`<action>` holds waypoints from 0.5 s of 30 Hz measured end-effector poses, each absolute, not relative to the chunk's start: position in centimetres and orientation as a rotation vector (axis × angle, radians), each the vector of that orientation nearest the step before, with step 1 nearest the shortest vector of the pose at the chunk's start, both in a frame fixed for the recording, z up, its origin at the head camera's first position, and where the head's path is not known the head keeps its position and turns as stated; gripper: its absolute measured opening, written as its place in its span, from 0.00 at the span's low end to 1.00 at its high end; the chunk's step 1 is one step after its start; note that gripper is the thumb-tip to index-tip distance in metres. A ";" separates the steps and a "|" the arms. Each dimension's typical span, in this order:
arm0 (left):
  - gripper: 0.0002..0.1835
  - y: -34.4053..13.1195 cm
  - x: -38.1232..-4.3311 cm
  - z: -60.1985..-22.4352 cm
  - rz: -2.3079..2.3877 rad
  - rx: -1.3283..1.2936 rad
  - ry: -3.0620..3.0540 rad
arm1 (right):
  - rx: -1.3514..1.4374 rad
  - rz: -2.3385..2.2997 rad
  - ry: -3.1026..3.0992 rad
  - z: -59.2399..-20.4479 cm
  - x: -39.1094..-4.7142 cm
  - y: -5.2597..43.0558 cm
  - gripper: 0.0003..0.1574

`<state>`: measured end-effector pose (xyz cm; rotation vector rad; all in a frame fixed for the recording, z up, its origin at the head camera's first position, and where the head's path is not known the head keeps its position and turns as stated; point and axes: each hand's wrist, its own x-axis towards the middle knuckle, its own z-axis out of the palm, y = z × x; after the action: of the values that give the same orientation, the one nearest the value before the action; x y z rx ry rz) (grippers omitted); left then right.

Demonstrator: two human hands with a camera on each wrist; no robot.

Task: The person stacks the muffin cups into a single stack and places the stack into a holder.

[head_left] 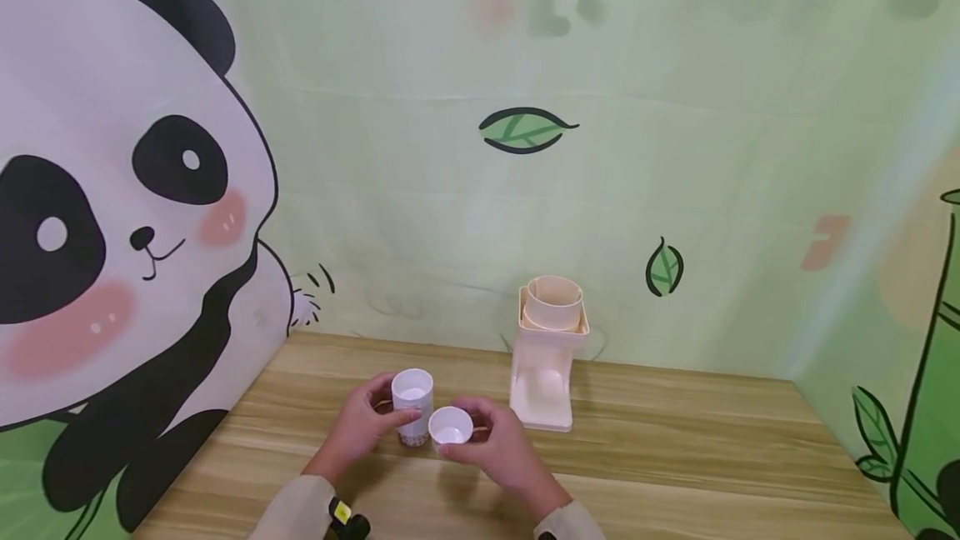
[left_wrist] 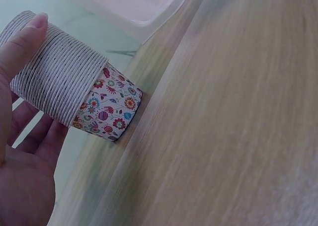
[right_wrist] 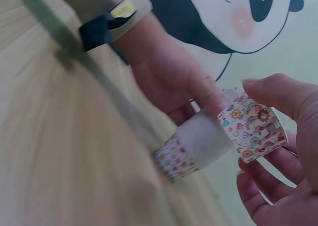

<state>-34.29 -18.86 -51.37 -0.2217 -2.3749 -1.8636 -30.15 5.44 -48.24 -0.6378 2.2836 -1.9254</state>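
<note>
In the head view my left hand [head_left: 363,423] grips a tall stack of paper cups [head_left: 412,394], held upright with its base right at the tabletop. The left wrist view shows the nested white rims and the lowest cup's flower print, with the thumb across the rims and fingers on the far side. Just right of the stack, my right hand [head_left: 498,442] holds a single paper cup [head_left: 451,427] between thumb and fingers, mouth up. This cup's flower-printed wall [right_wrist: 252,127] faces the right wrist camera and overlaps the stack there.
A pale pink plastic stand [head_left: 542,390] with a round sleeve [head_left: 553,307] on top stands behind and right of the cups, near the wall. The wooden table [head_left: 675,448] meets a green fabric backdrop with a panda print [head_left: 135,148] at left.
</note>
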 end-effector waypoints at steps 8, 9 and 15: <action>0.32 -18.9 -34.3 -51.2 -1.876 -0.210 -2.393 | -0.642 -1.996 2.331 -45.3 -31.7 4.5 0.37; 0.32 -18.9 -34.3 -51.1 -1.883 -0.210 -2.391 | -0.640 -1.991 2.334 -45.0 -31.9 4.3 0.37; 0.32 -19.0 -34.1 -50.9 -1.898 -0.225 -2.384 | -0.649 -1.992 2.331 -44.1 -33.2 2.7 0.37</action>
<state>-34.12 -19.00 -50.92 -0.2252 -2.3844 -1.8978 -33.15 2.71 -44.07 -0.6486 2.3312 -1.9916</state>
